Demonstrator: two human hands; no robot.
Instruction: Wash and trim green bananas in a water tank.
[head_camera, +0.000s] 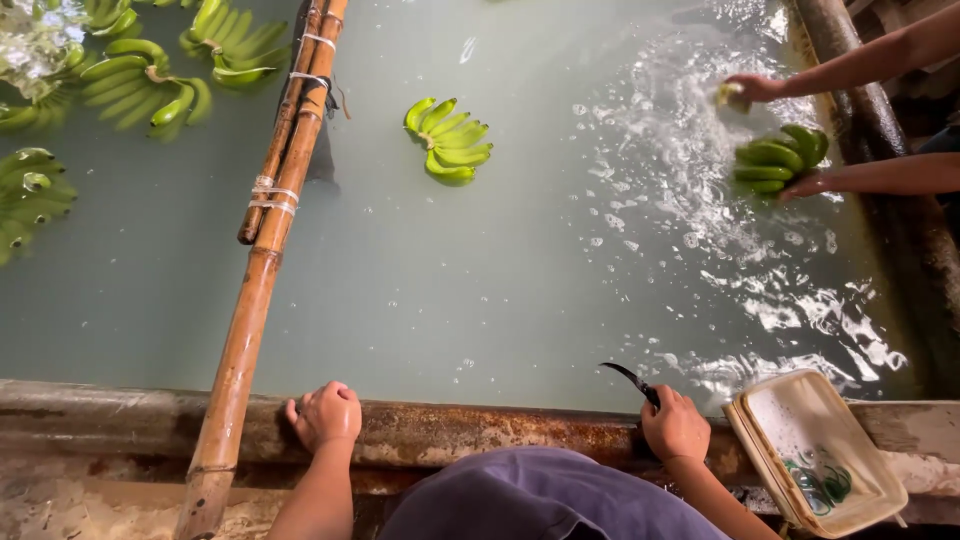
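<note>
Head view: my left hand (323, 415) rests clenched, empty, on the rusty concrete tank rim (480, 432); my right hand (675, 425) grips a small curved dark knife (630, 380), blade pointing away over milky water (450, 290), green banana bunch (449, 140) floating well beyond.

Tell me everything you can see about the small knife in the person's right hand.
The knife has a short, dark, curved blade ending in a point. The right hand is closed around its handle, which is hidden in the grip. The blade sticks out up and to the left, over the rusty tank rim and the water's edge. Whether it touches the water is unclear.
</note>
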